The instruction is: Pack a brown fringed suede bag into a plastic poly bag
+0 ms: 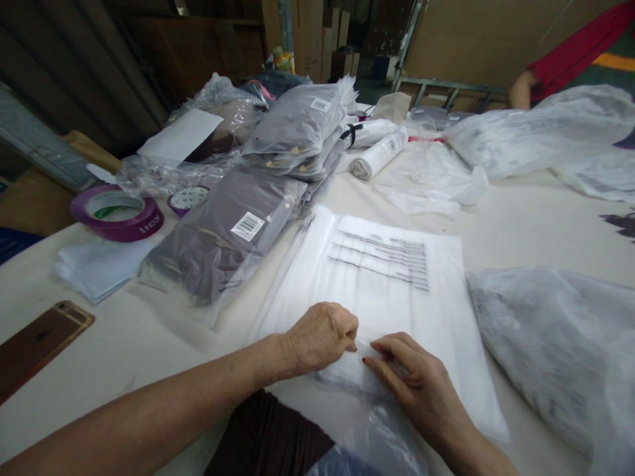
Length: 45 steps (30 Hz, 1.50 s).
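Note:
A stack of white translucent plastic bags (377,304) with printed black lines lies flat on the table in front of me. My left hand (322,337) is closed over the near part of the stack, its fingertips pinching the plastic of the top bag. Just to its right, my right hand (421,380) rests low over the same bag. Its thumb and index finger are curved and slightly apart, with nothing clearly between them. Below the hands, loose clear plastic (377,439) and dark brown pleated cloth (268,439) show at the table edge.
Left of the stack lies a bagged dark garment (213,231) with a barcode label; more bagged garments (297,122) are piled behind. Purple tape rolls (149,225) and a phone (47,337) are at left. Filled white bags (550,337) sit at right. Another person's red sleeve (580,56) shows behind.

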Motion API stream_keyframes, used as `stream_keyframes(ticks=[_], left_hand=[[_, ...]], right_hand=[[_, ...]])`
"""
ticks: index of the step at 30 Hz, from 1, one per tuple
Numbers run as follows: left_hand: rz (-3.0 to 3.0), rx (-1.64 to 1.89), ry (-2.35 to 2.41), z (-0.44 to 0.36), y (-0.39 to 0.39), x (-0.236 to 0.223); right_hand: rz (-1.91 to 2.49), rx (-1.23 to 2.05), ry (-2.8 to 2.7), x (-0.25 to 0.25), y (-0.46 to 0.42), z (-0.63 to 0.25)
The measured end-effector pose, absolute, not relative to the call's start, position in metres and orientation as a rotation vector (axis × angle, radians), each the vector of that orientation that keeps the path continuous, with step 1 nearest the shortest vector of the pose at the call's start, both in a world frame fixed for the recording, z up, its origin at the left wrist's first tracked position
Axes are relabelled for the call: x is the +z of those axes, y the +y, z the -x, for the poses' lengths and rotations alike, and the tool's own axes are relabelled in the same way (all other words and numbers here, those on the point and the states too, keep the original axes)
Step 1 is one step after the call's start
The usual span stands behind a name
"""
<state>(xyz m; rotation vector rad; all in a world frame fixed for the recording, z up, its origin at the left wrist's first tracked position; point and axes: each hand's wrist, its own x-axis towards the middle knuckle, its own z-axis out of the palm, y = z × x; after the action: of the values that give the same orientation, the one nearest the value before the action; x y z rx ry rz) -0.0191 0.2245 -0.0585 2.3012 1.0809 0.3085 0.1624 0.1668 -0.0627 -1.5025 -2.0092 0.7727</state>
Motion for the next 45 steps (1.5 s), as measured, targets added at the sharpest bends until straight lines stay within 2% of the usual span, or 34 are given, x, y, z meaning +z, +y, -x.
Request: stream_keyframes(ticks=[4,11,17,22,27,31,34,37,45], left_hand=[[-2.236,0.315,1.107,0.018,0.224,-0.057],[-2.282,0.317,1.075,0.021,0.221,-0.054],[-2.64,0.677,1.175,0.036,0.177,-0.038],[-2.142,0.04,1.289,0.037,0.137,-0.045],[-1.671,0.06,1.136,0.033,0.149,-0.031],[-1.369,-0.197,0.611,0.032,0.167,-0.003],[-1.62,-0.376,0.287,0.023,0.165,0.004],[-2.035,-0.411,0.245,0.014,0.152,-0.004],[-2.754,0.164,0.568,0.011,0.126,-0.034]], right_hand=[[1.519,0.918,-1.937,-0.055,0.166,-0.16],[1.559,0.875,-1.981,-0.065,0.166,-0.155],[1.566,0.758,-2.038,-0.068,0.164,-0.156],[1.617,0.796,-2.02,-0.069,0.165,-0.155],[1.606,0.873,-1.972,-0.068,0.165,-0.155],[1.616,0.929,-1.99,-0.065,0.166,-0.156],[1.632,0.903,-2.01,-0.064,0.168,-0.156],[1.62,0.889,-2.012,-0.064,0.167,-0.155],[1.605,0.862,-2.017,-0.066,0.165,-0.156]])
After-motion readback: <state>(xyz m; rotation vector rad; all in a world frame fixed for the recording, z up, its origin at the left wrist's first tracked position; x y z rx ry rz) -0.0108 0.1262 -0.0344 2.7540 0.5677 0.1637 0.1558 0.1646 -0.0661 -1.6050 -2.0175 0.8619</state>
